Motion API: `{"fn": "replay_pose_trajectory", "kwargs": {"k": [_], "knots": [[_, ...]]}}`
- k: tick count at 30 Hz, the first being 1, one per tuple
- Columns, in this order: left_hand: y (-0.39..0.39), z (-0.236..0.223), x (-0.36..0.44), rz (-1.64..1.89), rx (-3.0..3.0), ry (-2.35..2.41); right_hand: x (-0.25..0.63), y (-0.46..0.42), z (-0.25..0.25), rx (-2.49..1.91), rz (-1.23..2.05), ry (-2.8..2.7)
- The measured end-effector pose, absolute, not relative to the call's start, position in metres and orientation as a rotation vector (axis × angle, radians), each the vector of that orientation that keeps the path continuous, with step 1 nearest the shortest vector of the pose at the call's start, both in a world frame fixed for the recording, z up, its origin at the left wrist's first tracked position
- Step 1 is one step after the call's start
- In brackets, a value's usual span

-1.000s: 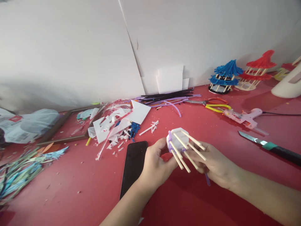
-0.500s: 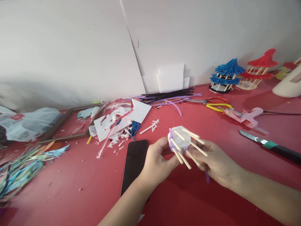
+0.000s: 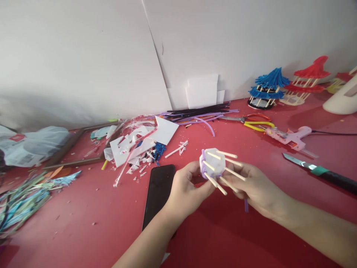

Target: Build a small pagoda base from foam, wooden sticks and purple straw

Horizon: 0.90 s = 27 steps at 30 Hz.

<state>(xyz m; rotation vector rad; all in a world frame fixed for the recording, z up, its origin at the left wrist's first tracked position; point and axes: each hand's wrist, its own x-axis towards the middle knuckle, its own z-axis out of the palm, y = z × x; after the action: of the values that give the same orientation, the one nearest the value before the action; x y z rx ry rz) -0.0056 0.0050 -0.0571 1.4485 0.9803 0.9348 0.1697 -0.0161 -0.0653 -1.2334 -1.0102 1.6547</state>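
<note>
Between my hands is a small craft model [image 3: 213, 165]: a white many-sided base with several thin wooden sticks standing out from it towards me. A purple pipe cleaner [image 3: 202, 158] runs along the base's left and lower edge, and its loose end hangs below my right fingers. My left hand [image 3: 189, 186] grips the model from the left, thumb below the base. On the other side my right hand [image 3: 253, 188] pinches near the lower right edge, with its fingertips partly hidden behind the sticks.
A black phone [image 3: 158, 193] lies beside my left wrist. To the right are a utility knife [image 3: 320, 171], a pink glue gun [image 3: 292, 137] and pliers [image 3: 248, 122]. Blue [image 3: 269, 89] and red [image 3: 306, 82] pagoda models stand behind. Paper scraps [image 3: 139, 145] lie left of centre.
The model has tilted slightly, so its sticks point a little more to the right. Both hands keep their grip and have barely moved.
</note>
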Motion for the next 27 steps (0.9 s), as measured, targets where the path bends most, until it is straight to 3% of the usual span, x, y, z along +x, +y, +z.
{"fn": "replay_pose_trajectory", "kwargs": {"k": [14,27], "knots": [[0.0059,-0.0569,-0.0067,0.934,1.381,0.908,0.1724,-0.0169,-0.0558,-1.350,1.172,-1.423],[0.0006,-0.0553,-0.0089,1.015,1.540,0.848,0.1729,-0.0226,-0.0624,-1.310,1.143,-1.413]]}}
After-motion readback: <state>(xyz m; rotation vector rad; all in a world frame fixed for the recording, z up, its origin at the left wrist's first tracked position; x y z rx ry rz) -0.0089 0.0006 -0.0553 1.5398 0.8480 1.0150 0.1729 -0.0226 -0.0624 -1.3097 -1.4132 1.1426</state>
